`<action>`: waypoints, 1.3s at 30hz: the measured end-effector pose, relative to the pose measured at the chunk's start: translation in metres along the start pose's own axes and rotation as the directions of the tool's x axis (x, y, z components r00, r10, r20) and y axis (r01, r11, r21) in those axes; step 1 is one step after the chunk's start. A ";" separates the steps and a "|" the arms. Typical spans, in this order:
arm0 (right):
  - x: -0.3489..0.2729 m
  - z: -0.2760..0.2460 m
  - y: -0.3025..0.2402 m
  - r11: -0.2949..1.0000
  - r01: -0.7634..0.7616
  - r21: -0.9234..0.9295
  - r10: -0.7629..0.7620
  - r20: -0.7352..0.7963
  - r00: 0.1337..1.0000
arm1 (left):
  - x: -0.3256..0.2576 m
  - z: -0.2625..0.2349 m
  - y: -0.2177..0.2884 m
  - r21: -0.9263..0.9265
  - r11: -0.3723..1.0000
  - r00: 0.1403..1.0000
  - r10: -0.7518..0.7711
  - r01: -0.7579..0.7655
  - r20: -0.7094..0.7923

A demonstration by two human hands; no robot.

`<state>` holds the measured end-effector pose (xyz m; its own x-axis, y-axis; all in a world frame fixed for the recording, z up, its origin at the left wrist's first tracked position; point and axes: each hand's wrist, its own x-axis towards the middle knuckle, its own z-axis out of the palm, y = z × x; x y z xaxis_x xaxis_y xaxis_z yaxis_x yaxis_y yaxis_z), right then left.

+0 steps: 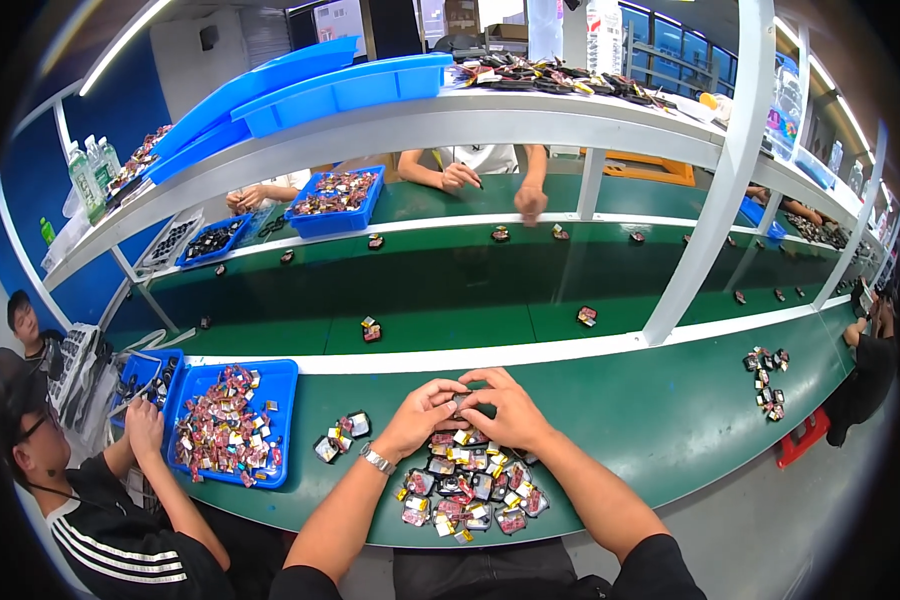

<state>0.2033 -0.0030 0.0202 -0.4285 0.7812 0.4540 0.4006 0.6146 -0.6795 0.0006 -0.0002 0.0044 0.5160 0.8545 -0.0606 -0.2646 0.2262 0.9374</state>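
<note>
My left hand (422,418), with a metal watch on its wrist, and my right hand (510,410) meet at the far edge of a pile on the green bench. Between their curled fingers they grip a small black casing (483,409), mostly covered by the fingers. Right below them lies the pile of small electronic units (470,487), black casings with red boards and silver, yellow-taped cells. A few similar units (341,437) sit to the left of my left forearm.
To the left, a blue tray (292,420) holds many red-and-silver parts, next to a co-worker (120,500). Beyond a white rail (470,358), the green conveyor (470,325) carries spaced units. A white post (705,190) rises at right. More units (767,383) lie farther right.
</note>
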 end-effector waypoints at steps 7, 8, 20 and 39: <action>-0.001 0.002 0.002 0.999 -0.008 0.042 0.008 0.000 1.000 | 0.001 0.001 -0.006 -0.013 0.999 0.999 0.046 -0.046 -0.007; -0.002 0.003 0.001 0.999 -0.007 0.039 0.007 -0.002 1.000 | 0.001 0.000 -0.006 -0.027 0.999 0.999 0.038 -0.038 -0.005; -0.003 0.013 -0.001 0.999 -0.006 -0.043 0.001 -0.097 0.995 | -0.001 0.001 -0.003 -0.054 0.997 0.998 0.057 -0.056 0.010; 0.001 0.017 -0.014 0.997 0.069 -0.040 -0.075 -0.186 0.980 | 0.002 -0.008 -0.009 -0.116 0.986 0.992 0.119 -0.124 -0.048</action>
<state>0.1832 -0.0128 0.0202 -0.2994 0.7393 0.6032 0.4019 0.6711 -0.6231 -0.0024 0.0029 -0.0071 0.4414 0.8966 0.0352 -0.4189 0.1712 0.8917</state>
